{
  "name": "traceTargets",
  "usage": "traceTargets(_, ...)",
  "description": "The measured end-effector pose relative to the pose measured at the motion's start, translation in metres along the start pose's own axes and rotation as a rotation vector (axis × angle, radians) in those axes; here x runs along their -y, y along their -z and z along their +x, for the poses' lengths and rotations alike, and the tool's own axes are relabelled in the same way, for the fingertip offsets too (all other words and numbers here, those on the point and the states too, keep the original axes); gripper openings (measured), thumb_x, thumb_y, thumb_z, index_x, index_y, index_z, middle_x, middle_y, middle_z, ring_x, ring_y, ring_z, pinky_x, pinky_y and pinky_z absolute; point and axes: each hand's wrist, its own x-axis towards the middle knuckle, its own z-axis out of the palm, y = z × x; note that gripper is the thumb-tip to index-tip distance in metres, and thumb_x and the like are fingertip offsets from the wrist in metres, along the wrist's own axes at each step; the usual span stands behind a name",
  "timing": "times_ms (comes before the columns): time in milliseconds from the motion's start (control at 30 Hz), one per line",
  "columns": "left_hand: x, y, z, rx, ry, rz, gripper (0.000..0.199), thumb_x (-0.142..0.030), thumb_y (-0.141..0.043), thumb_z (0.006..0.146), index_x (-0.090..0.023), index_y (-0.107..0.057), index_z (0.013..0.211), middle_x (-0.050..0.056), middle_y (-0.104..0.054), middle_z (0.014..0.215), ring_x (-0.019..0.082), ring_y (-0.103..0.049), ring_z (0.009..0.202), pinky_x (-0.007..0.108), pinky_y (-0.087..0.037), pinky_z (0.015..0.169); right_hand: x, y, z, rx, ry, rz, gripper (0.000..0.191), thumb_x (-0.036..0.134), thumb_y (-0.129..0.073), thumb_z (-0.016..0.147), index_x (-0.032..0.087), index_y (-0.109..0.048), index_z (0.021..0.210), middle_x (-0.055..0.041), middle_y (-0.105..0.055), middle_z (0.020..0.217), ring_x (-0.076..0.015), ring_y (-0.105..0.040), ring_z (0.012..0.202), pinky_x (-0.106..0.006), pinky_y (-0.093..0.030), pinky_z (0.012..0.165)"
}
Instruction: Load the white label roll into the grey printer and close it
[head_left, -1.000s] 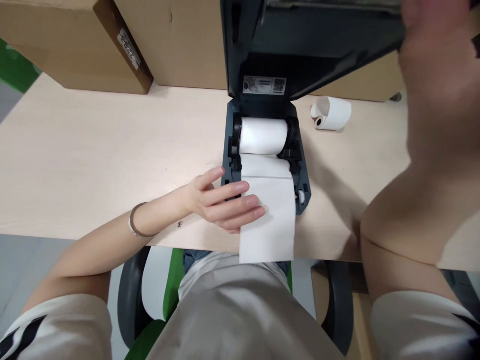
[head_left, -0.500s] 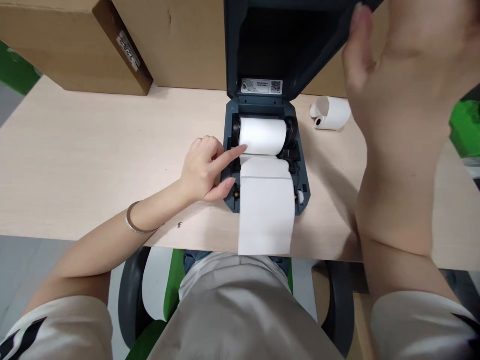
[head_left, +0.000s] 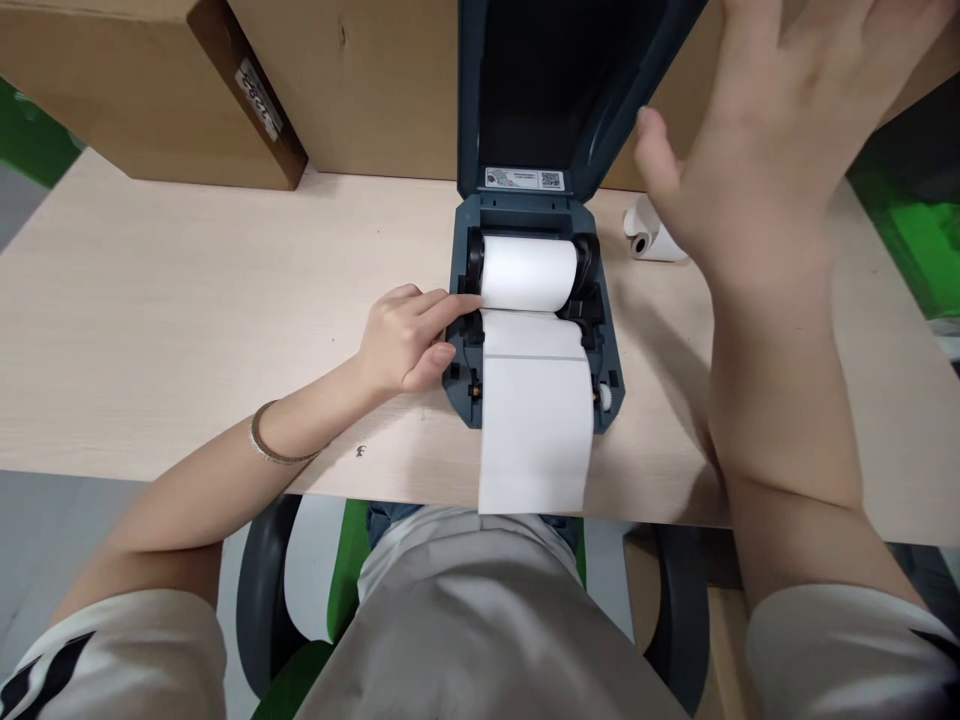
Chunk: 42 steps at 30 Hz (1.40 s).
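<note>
A dark blue label printer (head_left: 611,400) stands on the table with its lid (head_left: 469,110) raised. Inside lies a white label roll (head_left: 529,272) between black holders. Its label strip (head_left: 535,430) runs forward past the printer's front and over the table edge. My left hand (head_left: 409,338) is at the printer's left side, index finger stretched to the roll's lower left edge, thumb apart, nothing held. My right hand (head_left: 780,150) is raised near the lid's right edge, fingers spread. Whether its thumb touches the lid, I cannot tell.
Behind the printer's right side is a small loose white paper roll (head_left: 656,235), partly covered by my right hand. A cardboard box (head_left: 247,100) stands at the back left, and more cardboard (head_left: 382,100) rises behind the printer. Something green (head_left: 926,250) is at the right.
My right hand has come down and to the left. The lid stands at a slightly different angle, farther back. My left index fingertip has slid a little left, to the roll's edge.
</note>
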Motion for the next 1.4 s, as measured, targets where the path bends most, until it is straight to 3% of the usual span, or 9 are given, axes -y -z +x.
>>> traceTargets(67, -0.001, 0.001, 0.000, 0.020, 0.019, 0.022, 0.081, -0.059, -0.002, 0.106, -0.016, -0.071, 0.114, 0.004, -0.065, 0.068, 0.020, -0.052, 0.054, 0.036, -0.044, 0.060, 0.023, 0.016, -0.009, 0.135, -0.028, -0.022, 0.077, 0.068, -0.025, 0.095, 0.027, -0.042, 0.158, -0.0058, -0.015, 0.174, -0.0387, -0.007, 0.161, -0.059, -0.006, 0.124)
traceTargets(200, -0.003, 0.001, 0.000, 0.057, 0.044, 0.019, 0.075, -0.057, -0.007, 0.107, -0.014, -0.069, 0.110, 0.008, -0.067, 0.076, 0.021, -0.058, 0.063, 0.034, -0.046, 0.061, 0.059, 0.039, -0.032, 0.250, 0.353, 0.133, 0.062, 0.058, -0.038, 0.099, 0.020, -0.051, 0.147, -0.0143, -0.048, 0.148, -0.0317, -0.047, 0.137, -0.050, -0.039, 0.114)
traceTargets(300, -0.002, -0.001, 0.000, 0.077, 0.080, -0.027, 0.072, -0.057, -0.007, 0.107, -0.016, -0.066, 0.107, 0.009, -0.066, 0.082, 0.023, -0.062, 0.073, 0.034, -0.049, 0.065, 0.070, 0.029, -0.042, 0.503, 0.453, 0.222, 0.074, 0.057, -0.065, 0.084, 0.017, -0.054, 0.145, -0.0141, -0.057, 0.141, -0.0325, -0.057, 0.126, -0.046, -0.045, 0.110)
traceTargets(400, -0.001, -0.003, 0.001, 0.077, 0.076, -0.058, 0.068, -0.057, -0.007, 0.107, -0.019, -0.063, 0.104, 0.009, -0.064, 0.084, 0.023, -0.061, 0.076, 0.036, -0.051, 0.068, 0.074, 0.011, -0.045, 0.610, 0.477, 0.190, 0.072, 0.055, -0.070, 0.080, 0.017, -0.059, 0.141, -0.0140, -0.064, 0.130, -0.0361, -0.061, 0.119, -0.050, -0.044, 0.109)
traceTargets(600, -0.002, -0.002, 0.001, 0.062, 0.068, -0.106, 0.062, -0.055, -0.011, 0.108, -0.019, -0.061, 0.105, 0.009, -0.064, 0.086, 0.024, -0.059, 0.077, 0.038, -0.050, 0.068, 0.079, 0.010, -0.045, 0.565, 0.406, 0.189, 0.068, 0.048, -0.076, 0.074, 0.014, -0.061, 0.131, -0.0148, -0.067, 0.125, -0.0374, -0.062, 0.116, -0.051, -0.043, 0.106)
traceTargets(733, -0.003, -0.002, 0.001, 0.066, 0.078, -0.107, 0.061, -0.054, -0.012, 0.108, -0.018, -0.062, 0.105, 0.008, -0.062, 0.084, 0.023, -0.058, 0.077, 0.037, -0.050, 0.069, 0.077, 0.032, -0.041, 0.452, 0.415, 0.144, 0.039, 0.045, -0.059, 0.090, 0.021, -0.067, 0.119, -0.0109, -0.070, 0.124, -0.0328, -0.063, 0.114, -0.050, -0.043, 0.109)
traceTargets(900, -0.003, -0.002, 0.000, 0.067, 0.117, -0.109, 0.064, -0.055, -0.011, 0.108, -0.019, -0.064, 0.105, 0.009, -0.064, 0.086, 0.024, -0.060, 0.079, 0.037, -0.051, 0.071, 0.073, 0.027, -0.043, 0.569, 0.471, 0.071, 0.065, 0.060, -0.064, 0.083, 0.017, -0.064, 0.132, -0.0150, -0.067, 0.128, -0.0382, -0.061, 0.118, -0.052, -0.046, 0.106)
traceTargets(1167, -0.004, -0.003, 0.000, 0.055, 0.107, -0.108, 0.062, -0.053, -0.013, 0.109, -0.019, -0.064, 0.104, 0.008, -0.064, 0.084, 0.023, -0.060, 0.077, 0.037, -0.051, 0.070, 0.072, -0.002, -0.043, 0.579, 0.464, 0.182, 0.061, 0.050, -0.074, 0.071, 0.013, -0.068, 0.119, -0.0124, -0.072, 0.112, -0.0336, -0.067, 0.112, -0.051, -0.034, 0.123)
traceTargets(1400, -0.004, 0.000, 0.001, 0.075, 0.090, -0.084, 0.061, -0.052, -0.013, 0.109, -0.017, -0.063, 0.106, 0.008, -0.062, 0.084, 0.023, -0.059, 0.077, 0.037, -0.051, 0.069, 0.064, 0.037, -0.036, 0.434, 0.373, 0.164, 0.073, 0.053, -0.076, 0.071, 0.024, -0.061, 0.136, -0.0079, -0.066, 0.133, -0.0349, -0.059, 0.130, -0.049, -0.038, 0.125)
